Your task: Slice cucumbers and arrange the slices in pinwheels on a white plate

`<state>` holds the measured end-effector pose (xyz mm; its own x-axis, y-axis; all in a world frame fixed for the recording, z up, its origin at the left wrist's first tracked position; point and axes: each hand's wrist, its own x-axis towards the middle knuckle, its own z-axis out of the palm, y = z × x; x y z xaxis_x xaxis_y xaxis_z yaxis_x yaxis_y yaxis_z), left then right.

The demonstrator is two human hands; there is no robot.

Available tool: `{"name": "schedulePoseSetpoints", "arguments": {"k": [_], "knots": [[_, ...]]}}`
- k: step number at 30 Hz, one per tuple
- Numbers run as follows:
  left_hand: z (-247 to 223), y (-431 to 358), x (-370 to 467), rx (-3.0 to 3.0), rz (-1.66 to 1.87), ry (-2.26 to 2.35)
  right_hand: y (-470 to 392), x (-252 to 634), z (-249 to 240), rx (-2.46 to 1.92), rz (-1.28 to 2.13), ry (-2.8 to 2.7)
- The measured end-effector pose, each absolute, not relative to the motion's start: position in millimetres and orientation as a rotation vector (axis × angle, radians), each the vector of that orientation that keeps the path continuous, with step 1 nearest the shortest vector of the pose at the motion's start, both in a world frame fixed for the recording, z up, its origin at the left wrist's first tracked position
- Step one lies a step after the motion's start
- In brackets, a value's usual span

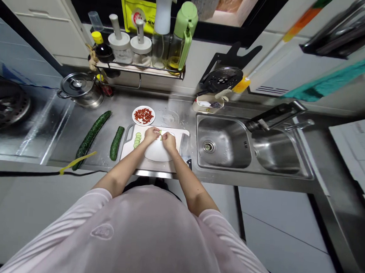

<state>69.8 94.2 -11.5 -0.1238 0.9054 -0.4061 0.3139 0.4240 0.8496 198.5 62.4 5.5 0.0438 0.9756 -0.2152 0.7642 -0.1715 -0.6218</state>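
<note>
Over a white cutting board (127, 151), my left hand (151, 134) and my right hand (169, 141) are close together, fingers pinched on a small pale green cucumber piece (160, 134) between them. A white plate or similar white shape (158, 152) lies below my hands on the board. Overlapping cucumber slices (137, 140) form a column on the board's left part. A knife (185, 145) rests along the board's right edge. To the left of the board lie a short cut cucumber (117, 143) and a long cucumber (92, 137).
Behind the board stands a plate of red pieces (143, 115). A lidded pot (82, 90) is at the back left, beneath a rack of bottles and jars (140, 68). The sink (225, 143) is to the right. A cable (38, 174) crosses the counter's front left.
</note>
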Motion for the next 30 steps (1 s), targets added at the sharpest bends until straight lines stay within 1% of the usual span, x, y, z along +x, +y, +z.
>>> {"name": "schedulePoseSetpoints", "arguments": {"k": [10,30], "knots": [[-6.2,88.8,68.1,1.535,0.643,1.804,64.4,195.8,4.2,-2.064,0.867,-1.755],[0.5,81.1,68.5,1.698,0.572,1.781,62.8,193.0,5.9,-2.112,0.794,-1.858]]}}
